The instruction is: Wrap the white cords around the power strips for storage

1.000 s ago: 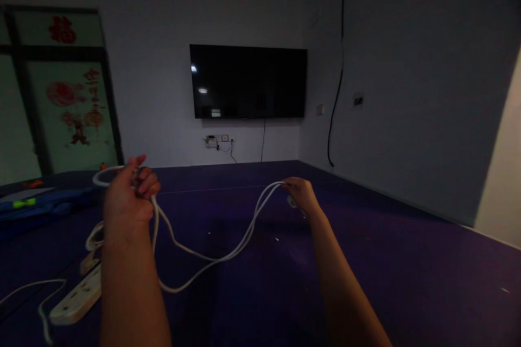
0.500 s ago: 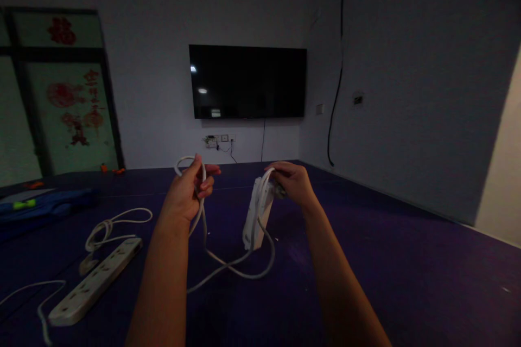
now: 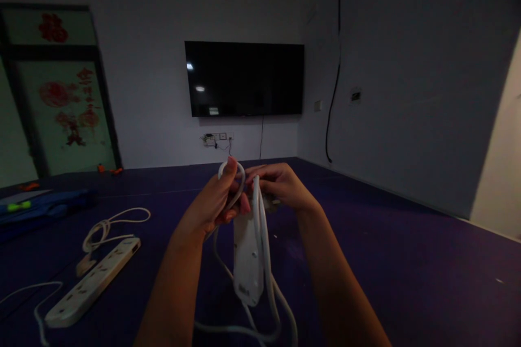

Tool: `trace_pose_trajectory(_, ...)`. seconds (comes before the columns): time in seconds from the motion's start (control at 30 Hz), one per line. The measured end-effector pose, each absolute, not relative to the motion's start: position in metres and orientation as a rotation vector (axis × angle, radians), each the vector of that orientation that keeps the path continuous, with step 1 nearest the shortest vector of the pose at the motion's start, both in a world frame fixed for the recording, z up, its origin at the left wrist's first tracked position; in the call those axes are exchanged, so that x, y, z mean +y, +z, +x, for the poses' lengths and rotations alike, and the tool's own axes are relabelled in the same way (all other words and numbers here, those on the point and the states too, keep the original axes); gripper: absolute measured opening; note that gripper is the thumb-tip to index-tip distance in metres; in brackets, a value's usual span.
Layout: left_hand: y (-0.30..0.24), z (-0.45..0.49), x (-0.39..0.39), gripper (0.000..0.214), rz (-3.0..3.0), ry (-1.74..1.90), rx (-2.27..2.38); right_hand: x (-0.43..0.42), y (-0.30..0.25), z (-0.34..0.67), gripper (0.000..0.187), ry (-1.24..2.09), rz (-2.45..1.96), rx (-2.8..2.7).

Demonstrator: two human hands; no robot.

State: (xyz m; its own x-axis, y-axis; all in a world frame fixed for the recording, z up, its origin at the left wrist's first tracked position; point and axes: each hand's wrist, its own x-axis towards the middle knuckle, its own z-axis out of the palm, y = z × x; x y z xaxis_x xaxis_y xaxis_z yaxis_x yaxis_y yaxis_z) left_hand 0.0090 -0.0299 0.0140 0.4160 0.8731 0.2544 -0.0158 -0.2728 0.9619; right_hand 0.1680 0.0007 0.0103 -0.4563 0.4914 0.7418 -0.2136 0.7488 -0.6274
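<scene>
A white power strip hangs upright between my hands, its back toward me. My right hand grips its upper end along with loops of its white cord; a plug partly shows under the fingers. My left hand is closed around another loop of the cord, thumb up, close against the strip's upper left side. The two hands meet near the top of the strip, and their fingertips partly hide one another. Slack cord droops below the strip toward the purple surface.
On the purple surface at left lies a second power strip with its coiled cord. Blue cloth lies farther back. A television hangs on the far wall, and a black cable runs down the right wall.
My left hand has moved right with its cord loop and now meets my right hand. The power strip has turned and come closer, its back now facing me.
</scene>
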Motion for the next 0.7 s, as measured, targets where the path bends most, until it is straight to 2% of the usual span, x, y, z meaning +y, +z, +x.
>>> trace_pose_trajectory(0.3, 0.005, 0.02, -0.017, 0.059, 1.636, 1.123, 0.761, 0.008, 0.009, 0.173, 0.017, 0.784, -0.26, -1.852)
trace_pose_trajectory(0.47, 0.007, -0.003, -0.006, 0.022, 1.747, 0.958, 0.69, 0.027, 0.005, 0.187, 0.018, 0.655, -0.454, -1.488)
trace_pose_trajectory(0.7, 0.001, -0.051, 0.007, 0.009, 1.743, 0.893, 0.697, 0.054, -0.007, 0.24, 0.023, 0.461, -0.533, -0.898)
